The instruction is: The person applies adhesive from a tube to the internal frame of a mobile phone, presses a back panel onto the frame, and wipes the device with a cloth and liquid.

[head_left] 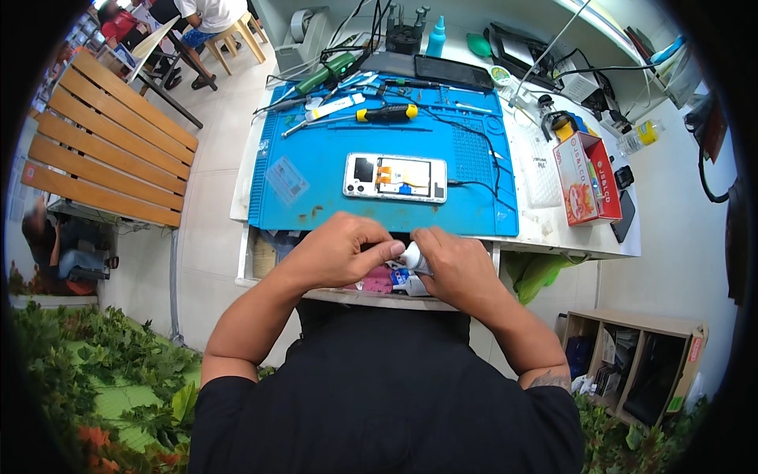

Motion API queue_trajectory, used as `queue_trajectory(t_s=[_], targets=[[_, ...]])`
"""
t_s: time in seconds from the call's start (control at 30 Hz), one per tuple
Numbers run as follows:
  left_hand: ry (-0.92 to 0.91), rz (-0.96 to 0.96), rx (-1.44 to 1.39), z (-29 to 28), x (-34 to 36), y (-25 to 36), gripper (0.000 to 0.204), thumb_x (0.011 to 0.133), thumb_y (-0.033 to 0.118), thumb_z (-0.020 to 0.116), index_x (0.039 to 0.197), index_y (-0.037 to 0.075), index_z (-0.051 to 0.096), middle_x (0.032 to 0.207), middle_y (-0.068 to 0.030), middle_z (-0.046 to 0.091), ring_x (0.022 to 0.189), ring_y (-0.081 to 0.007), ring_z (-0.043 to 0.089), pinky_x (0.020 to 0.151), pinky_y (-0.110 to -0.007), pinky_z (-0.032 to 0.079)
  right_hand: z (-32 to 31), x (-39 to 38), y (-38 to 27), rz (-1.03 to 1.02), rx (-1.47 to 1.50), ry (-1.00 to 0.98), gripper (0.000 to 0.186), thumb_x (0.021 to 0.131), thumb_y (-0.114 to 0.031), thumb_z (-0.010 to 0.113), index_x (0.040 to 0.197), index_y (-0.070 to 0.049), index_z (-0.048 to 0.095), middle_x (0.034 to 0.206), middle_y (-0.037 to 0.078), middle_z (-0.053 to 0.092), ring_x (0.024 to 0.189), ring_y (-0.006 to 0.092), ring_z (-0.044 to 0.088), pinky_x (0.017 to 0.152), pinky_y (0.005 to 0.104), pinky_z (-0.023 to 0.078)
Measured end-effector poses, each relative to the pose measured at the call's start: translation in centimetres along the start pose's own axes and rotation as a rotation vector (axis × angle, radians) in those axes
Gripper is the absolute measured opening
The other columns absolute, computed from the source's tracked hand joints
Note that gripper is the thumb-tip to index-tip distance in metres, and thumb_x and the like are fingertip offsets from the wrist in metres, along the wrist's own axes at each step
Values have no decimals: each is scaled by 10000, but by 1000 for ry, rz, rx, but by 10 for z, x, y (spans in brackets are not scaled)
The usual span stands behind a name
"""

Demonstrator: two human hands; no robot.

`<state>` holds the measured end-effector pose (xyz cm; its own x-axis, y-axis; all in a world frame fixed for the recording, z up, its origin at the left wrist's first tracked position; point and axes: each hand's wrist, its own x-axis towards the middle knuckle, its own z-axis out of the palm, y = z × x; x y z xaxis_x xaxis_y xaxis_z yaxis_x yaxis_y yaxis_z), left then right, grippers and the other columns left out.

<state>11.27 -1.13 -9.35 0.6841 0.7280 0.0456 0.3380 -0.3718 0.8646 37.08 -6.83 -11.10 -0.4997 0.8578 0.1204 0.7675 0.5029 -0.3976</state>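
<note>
Beyond the hands, with twelve o'clock taken as straight away from the body, a blue mat (466, 217) is spread, its near edge partly covered by the fingers. Under that edge a drawer (347, 297) is left pulled open below the hands, its front rim set close to the black shirt (387, 379) at six o'clock. A strip of mat is left between the edge and an opened phone (395, 178) at twelve o'clock, into whose three o'clock end a black cable (474, 185) is plugged. More room is found towards ten o'clock, where a small clear packet (287, 180) is laid. Farther out, movement is bounded by a yellow-and-black screwdriver (387, 113) at twelve and a red box (586, 182) at two. A small white bottle (415, 257) is gripped by the right hand (459, 265), at its nine o'clock side; at the bottle's top, the left hand's (347, 249) thumb and fingers are drawn together, though whether anything is pinched cannot be told.
</note>
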Motion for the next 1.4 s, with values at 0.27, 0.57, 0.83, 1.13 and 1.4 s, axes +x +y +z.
queue_trajectory(t_s=[0.27,0.57,0.83,1.13,1.4], targets=[[43,103,101,5,-12,-10,173,1053,188,823,1034,16,818,905,-126,775,778,-284,708,733,-380,558,9,9,-1,-77,6,-16,434,799,-70,839,1161,-37,601,973,151,690,881,373,768,733,494,603],[45,169,239,19,-38,-22,112,1004,173,842,1047,72,821,905,-103,738,813,-336,746,708,-436,583,10,11,-5,-26,167,-275,399,926,-228,850,1199,-52,619,1048,181,769,1022,416,773,855,546,606],[42,186,332,28,-54,-51,153,1015,265,850,1055,118,842,863,-69,713,749,-304,737,655,-434,580,13,5,-4,-141,211,-253,517,1003,-321,826,1373,-16,630,1183,207,763,1161,408,739,999,519,606],[95,80,377,-24,-54,-27,205,980,330,897,1040,136,865,841,-46,758,701,-278,743,623,-392,571,-85,75,83,-145,-59,358,101,995,-78,828,1038,-15,764,962,160,747,877,370,721,780,478,567],[423,92,455,-113,16,-8,166,961,134,905,1085,32,864,904,-97,798,729,-219,743,685,-333,576,-85,100,97,-122,11,473,114,1035,-71,796,998,-4,711,897,179,729,849,389,734,769,477,583]])
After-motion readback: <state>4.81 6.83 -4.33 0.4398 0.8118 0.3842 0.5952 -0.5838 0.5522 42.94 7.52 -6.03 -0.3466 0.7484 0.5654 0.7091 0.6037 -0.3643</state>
